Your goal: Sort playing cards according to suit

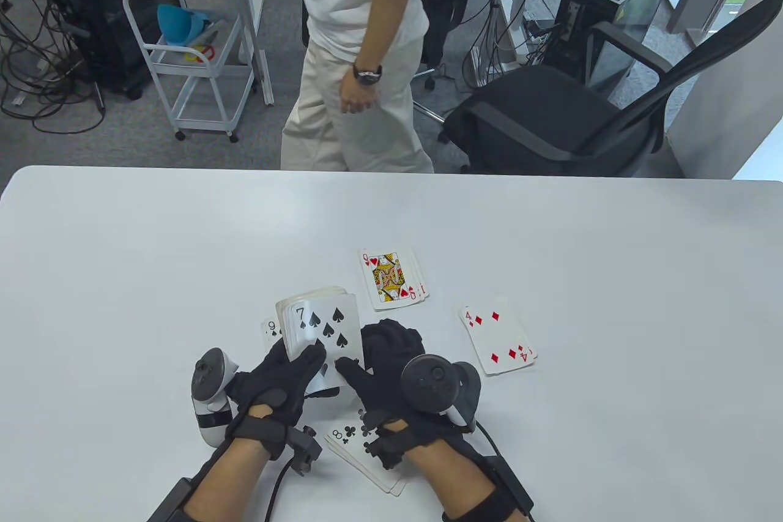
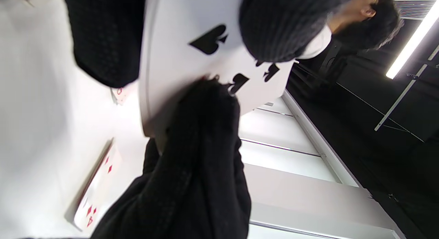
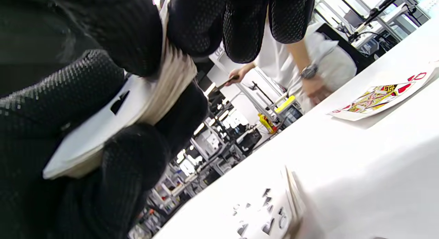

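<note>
Above the white bench, the left grip clasps the deck; the right grip pinches its seven of spades.

Table view: high above the near edge, looking down and forward across the table to a standing person.
Left wrist view: tilted, very close under the deck, looking up past it.
Right wrist view: tilted, low over the table, close behind the fingers.
Shared: deck, queen pile, person.
</note>
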Demonstrator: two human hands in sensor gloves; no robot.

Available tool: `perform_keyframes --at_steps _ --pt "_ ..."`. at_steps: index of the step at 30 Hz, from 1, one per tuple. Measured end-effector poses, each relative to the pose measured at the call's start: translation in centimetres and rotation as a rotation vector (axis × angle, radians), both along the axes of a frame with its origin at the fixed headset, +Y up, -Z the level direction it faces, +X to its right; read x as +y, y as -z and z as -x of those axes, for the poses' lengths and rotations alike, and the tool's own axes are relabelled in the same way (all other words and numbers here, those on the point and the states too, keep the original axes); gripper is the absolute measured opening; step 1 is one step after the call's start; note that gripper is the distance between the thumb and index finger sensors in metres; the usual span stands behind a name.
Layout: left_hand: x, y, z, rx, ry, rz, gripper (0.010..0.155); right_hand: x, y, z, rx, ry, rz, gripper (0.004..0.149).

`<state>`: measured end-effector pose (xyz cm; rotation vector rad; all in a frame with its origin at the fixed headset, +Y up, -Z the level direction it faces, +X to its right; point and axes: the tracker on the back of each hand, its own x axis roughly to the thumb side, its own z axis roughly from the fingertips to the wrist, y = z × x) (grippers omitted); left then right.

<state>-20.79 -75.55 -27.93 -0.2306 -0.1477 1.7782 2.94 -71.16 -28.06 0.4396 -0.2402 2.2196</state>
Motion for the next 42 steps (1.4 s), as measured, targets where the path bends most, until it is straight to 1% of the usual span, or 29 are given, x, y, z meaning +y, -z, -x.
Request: perform_keyframes --at_steps 3,5,11,16,20,24,31,34,38,40,42 --pt "0.0 0.0 -0.1 -0.013 -0.006 0.007 0.061 0.2 0.0 -0.3 -0.036 -0.009 -0.043 0.038" --pt "0.0 0.0 -0.1 -0.023 -0.025 0.015 0.061 0.2 0.0 -0.5 -0.050 -0.008 -0.042 0.037" --pt "0.3 0.1 0.6 0.014 -0.045 0.010 0.061 0.0 0.4 -1.1 -0.091 -0.004 -0.026 0.041" --pt "0.7 0.3 1.9 0.083 -0.074 -0.003 0.059 -0.3 1.1 -2.0 -0.113 -0.010 0.049 0.039" --pt "1.5 0.4 3.5 0.162 -0.091 -0.044 0.059 -0.9 1.7 -3.0 -0.141 0.022 0.106 0.038" --pt "1.9 0.4 3.9 0.172 -0.117 -0.061 0.058 -1.2 2.0 -3.1 -0.148 -0.002 0.118 0.037" --pt "1.9 0.5 3.9 0.171 -0.133 -0.075 0.059 -1.8 2.1 -2.3 -0.123 -0.062 0.165 0.037" --pt "2.2 0.5 4.1 0.190 -0.156 -0.088 0.059 -2.0 2.3 -1.7 -0.100 -0.119 0.200 0.038" --pt "2.7 0.6 4.7 0.209 -0.183 -0.106 0.059 -1.9 3.2 0.0 -0.061 -0.221 0.260 0.037" --pt "2.8 0.7 5.0 0.221 -0.193 -0.113 0.059 -1.6 3.7 1.2 -0.043 -0.280 0.260 0.038" --pt "2.9 0.7 5.2 0.232 -0.206 -0.115 0.059 -1.3 4.1 2.7 -0.022 -0.356 0.236 0.038"
